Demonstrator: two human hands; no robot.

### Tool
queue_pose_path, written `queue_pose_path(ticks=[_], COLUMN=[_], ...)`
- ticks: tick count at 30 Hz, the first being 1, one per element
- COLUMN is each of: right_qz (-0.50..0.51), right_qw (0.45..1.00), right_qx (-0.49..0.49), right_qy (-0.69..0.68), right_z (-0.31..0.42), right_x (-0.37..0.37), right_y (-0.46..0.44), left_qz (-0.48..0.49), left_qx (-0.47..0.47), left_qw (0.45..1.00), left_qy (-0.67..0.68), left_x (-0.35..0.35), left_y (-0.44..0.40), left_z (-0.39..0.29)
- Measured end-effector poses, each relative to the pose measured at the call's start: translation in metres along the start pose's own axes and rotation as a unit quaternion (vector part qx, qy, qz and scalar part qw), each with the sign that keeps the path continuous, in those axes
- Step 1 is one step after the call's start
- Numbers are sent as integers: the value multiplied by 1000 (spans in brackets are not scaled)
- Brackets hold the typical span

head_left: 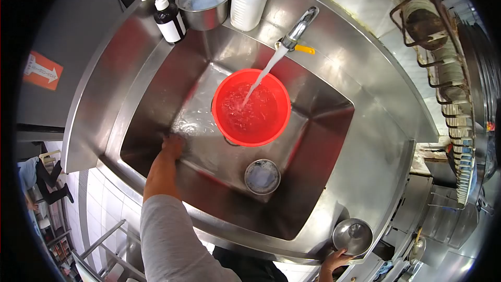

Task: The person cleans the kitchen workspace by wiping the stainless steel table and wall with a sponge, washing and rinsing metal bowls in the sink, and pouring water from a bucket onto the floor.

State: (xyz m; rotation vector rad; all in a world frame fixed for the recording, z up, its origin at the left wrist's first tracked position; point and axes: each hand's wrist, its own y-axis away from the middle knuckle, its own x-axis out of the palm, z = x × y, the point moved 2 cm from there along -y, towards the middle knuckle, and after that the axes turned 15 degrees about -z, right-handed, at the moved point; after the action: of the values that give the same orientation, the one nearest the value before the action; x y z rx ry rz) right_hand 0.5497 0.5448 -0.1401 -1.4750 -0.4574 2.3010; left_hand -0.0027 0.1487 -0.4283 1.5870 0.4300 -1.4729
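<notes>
My left hand (173, 146) reaches down into the steel sink (219, 162) by its left side, near splashing water. Its fingers are too dark and foreshortened to make out their pose. My right hand (336, 260) grips the rim of a shiny metal bowl (353, 236) at the sink counter's front right corner. A red plastic basin (223, 120) stands in the sink and holds water. Water streams into it from the tap (298, 28). In front of the basin is a round metal piece (262, 176) with whitish liquid; whether bowl or drain strainer, I cannot tell.
Along the back ledge stand a pump bottle (169, 23), a metal pot (203, 18) with cloudy liquid, and a white blue-capped jug (250, 2). A wire rack (449, 78) runs along the right. A metal frame (107, 248) stands lower left; another person (44, 177) is farther left.
</notes>
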Motion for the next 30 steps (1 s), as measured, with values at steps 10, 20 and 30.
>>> queue_pose_path(ticks=[10,20,30], right_qz=[23,248,550], right_qw=[954,777,738], right_qx=[-134,-550,-375], right_qy=[-269,-178,-109], right_z=[94,384,383], right_x=[30,239,321], right_y=[-16,114,149], left_qz=[231,-366,-413], left_qx=[134,-223,-202], left_qw=[949,838,862], left_qy=[168,337,215], left_x=[-211,-238,-236], left_y=[67,246,244], left_z=[-37,-54,-81])
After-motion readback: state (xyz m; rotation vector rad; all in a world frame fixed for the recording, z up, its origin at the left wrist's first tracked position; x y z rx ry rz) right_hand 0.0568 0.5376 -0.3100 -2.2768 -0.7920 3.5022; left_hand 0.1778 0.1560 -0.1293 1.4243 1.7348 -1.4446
